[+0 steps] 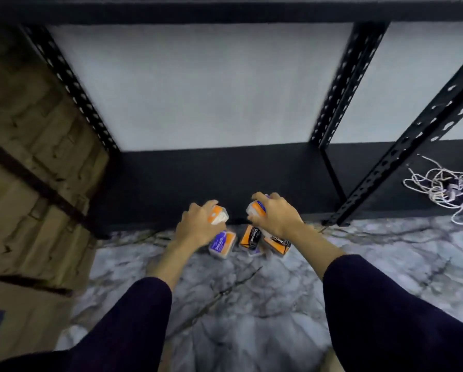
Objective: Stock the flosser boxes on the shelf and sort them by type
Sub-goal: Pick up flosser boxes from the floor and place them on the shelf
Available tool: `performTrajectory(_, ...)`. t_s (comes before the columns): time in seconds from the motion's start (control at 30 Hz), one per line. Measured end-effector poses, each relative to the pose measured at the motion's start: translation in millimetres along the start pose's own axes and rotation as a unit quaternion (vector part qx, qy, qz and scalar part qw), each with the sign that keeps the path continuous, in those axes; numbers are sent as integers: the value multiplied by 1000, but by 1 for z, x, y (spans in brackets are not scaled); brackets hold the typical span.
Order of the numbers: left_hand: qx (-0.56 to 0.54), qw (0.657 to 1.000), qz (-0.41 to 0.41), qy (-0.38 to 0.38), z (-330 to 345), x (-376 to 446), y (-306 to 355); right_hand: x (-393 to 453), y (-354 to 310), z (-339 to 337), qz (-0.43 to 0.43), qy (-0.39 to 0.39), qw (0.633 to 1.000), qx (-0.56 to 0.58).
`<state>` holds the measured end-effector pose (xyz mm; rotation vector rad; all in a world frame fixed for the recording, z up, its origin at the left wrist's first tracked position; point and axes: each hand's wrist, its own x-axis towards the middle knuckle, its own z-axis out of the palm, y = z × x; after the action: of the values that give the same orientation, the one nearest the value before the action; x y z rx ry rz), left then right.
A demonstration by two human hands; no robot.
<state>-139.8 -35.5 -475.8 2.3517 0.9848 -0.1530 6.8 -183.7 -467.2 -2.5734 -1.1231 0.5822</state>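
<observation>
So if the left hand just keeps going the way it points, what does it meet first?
Probably the bottom shelf. The left hand, holding a box, points toward its bare black deck; nothing shows in between, though depth is unclear.

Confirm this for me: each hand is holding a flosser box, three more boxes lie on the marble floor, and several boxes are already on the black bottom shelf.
Wrong on the last part. In the head view the black bottom shelf holds no boxes yet. The rest stands: the left hand and the right hand each grip a flosser box, and three more boxes lie on the marble floor.
</observation>
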Motion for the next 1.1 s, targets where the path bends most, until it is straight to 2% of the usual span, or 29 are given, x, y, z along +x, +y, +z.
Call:
performTrajectory(0.17, -9, 997, -63, -42, 61, 31, -36, 30, 26, 71, 41, -45, 998, 21)
performTrajectory(0.33, -24, 995, -90, -39, 108, 53, -53, 50, 40, 117, 70, -80, 991, 77)
performTrajectory(0.43, -55, 993, -96, -33, 126, 63, -58, 63, 44, 132, 102, -68, 983, 133)
performTrajectory(0.53, -40, 994, -96, -17, 137, 69, -59, 73, 44, 142, 118, -48, 980, 152)
performTrajectory(0.63, -11, 996, -87, 0, 141, 74, -59, 80, 47, 150, 103, -43, 985, 129)
performTrajectory(0.77, 39, 996, -74, -7, 141, 75, -53, 83, 62, 160, 83, -55, 995, 24)
performTrajectory(0.83, 58, 996, -74, -6, 141, 75, -51, 84, 67, 161, 83, -53, 995, 9)
performTrajectory(1.1, 26, 996, -76, -32, 137, 77, -45, 82, 65, 152, 70, -57, 995, -36)
